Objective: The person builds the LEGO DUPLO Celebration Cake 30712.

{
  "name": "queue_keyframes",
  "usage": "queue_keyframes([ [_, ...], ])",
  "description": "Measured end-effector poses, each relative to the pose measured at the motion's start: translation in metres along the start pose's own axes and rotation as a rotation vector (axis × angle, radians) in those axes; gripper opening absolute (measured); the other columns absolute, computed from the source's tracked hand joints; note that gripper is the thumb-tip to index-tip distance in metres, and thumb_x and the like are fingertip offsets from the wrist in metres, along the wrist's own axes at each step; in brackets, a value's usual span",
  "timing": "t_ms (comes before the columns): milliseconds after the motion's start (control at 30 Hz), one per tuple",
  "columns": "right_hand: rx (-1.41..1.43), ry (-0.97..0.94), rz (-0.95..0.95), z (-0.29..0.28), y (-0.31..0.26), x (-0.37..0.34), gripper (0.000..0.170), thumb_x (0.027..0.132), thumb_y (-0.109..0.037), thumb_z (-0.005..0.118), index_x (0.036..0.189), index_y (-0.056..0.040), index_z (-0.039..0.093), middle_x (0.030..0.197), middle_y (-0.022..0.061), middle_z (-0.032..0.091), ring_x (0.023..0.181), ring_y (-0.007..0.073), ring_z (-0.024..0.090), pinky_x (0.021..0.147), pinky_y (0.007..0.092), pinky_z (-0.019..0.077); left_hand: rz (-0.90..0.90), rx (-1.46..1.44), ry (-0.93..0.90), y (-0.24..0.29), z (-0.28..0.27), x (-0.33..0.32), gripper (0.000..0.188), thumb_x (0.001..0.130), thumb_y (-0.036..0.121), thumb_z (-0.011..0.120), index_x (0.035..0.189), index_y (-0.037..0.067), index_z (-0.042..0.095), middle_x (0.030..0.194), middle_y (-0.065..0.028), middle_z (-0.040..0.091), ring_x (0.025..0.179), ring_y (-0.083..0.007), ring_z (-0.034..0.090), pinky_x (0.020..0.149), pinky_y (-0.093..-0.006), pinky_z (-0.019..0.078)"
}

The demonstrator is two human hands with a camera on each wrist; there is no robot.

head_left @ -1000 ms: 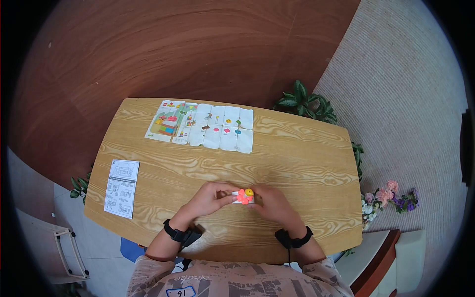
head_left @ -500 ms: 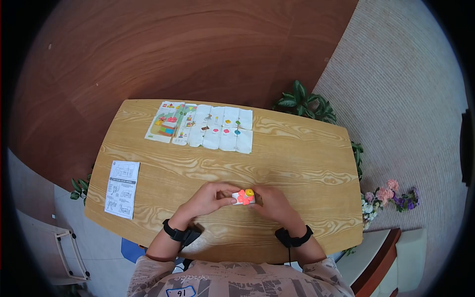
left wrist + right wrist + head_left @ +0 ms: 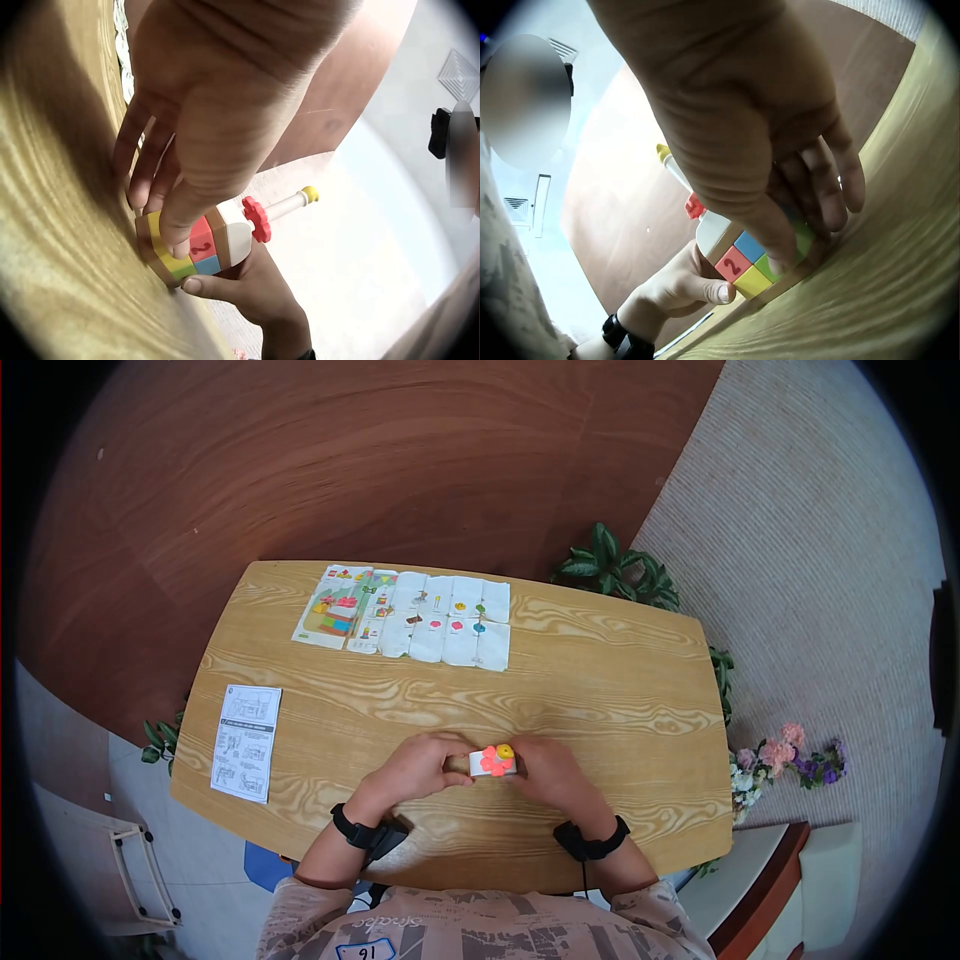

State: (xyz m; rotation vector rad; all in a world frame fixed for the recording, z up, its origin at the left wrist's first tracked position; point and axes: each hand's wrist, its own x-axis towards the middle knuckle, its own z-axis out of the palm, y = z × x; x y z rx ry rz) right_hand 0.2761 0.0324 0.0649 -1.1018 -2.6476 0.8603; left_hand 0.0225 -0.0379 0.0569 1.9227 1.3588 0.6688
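Note:
A toy cake of stacked bricks [image 3: 478,764] stands near the table's front edge. In the left wrist view the stack [image 3: 202,238] shows yellow, green, red and blue bricks, brown layers, a white top, a red flower and a white candle [image 3: 287,205] tipped yellow. My left hand [image 3: 425,767] holds its left side, thumb on the near face and fingers partly hidden behind. My right hand [image 3: 552,772] grips the right side. In the right wrist view its thumb lies over the green brick [image 3: 766,267]; the other fingers are partly hidden.
An unfolded picture sheet [image 3: 425,622] lies towards the table's far edge, and a printed sheet [image 3: 245,745] is at the left. Potted leaves [image 3: 620,570] and flowers [image 3: 780,755] stand beyond the table, with a chair [image 3: 800,890] at the lower right.
My left fingers have shifted slightly left and bent more, uncovering more of the stack's white left end. The right hand has barely moved.

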Motion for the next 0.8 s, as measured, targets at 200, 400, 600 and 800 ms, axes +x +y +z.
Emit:
queue_keyframes([
  [200,-0.003,0.015,-0.011,0.002,0.0,-0.001,0.043,0.083,-0.016,0.085,0.122,-0.0052,0.071,0.115,0.0169,0.074,0.112,0.039,0.069,0.096,0.0489,0.0561,-0.001,0.027,-0.009,0.001,-0.001,0.0,0.046,0.08,0.018,0.091,0.123,0.01,0.078,0.107,-0.0103,0.076,0.098,-0.0338,0.07,0.085,-0.0441,0.0558],
  [400,-0.001,0.018,-0.016,0.004,0.001,0.0,0.044,0.083,-0.016,0.086,0.122,-0.0049,0.071,0.114,0.0171,0.073,0.111,0.039,0.069,0.095,0.0487,0.0562,0.016,0.057,-0.004,-0.006,0.002,0.0,0.046,0.08,0.019,0.092,0.123,0.011,0.078,0.112,-0.0086,0.076,0.099,-0.0334,0.071,0.085,-0.042,0.0567],
  [600,0.001,0.019,-0.018,0.003,0.001,0.0,0.044,0.082,-0.017,0.087,0.122,-0.0045,0.07,0.114,0.0176,0.073,0.111,0.0393,0.069,0.095,0.0488,0.0561,-0.006,0.043,-0.02,-0.001,0.0,0.0,0.044,0.081,0.017,0.09,0.123,0.01,0.077,0.109,-0.0102,0.075,0.101,-0.0341,0.07,0.087,-0.0442,0.0557],
  [800,0.005,0.018,-0.014,0.004,0.001,0.0,0.045,0.083,-0.018,0.087,0.122,-0.0042,0.07,0.116,0.0177,0.073,0.112,0.0394,0.069,0.096,0.0485,0.0557,0.005,0.06,-0.015,-0.004,0.001,0.0,0.046,0.081,0.019,0.09,0.124,0.01,0.077,0.112,-0.0093,0.076,0.101,-0.0334,0.07,0.086,-0.0431,0.0564],
])
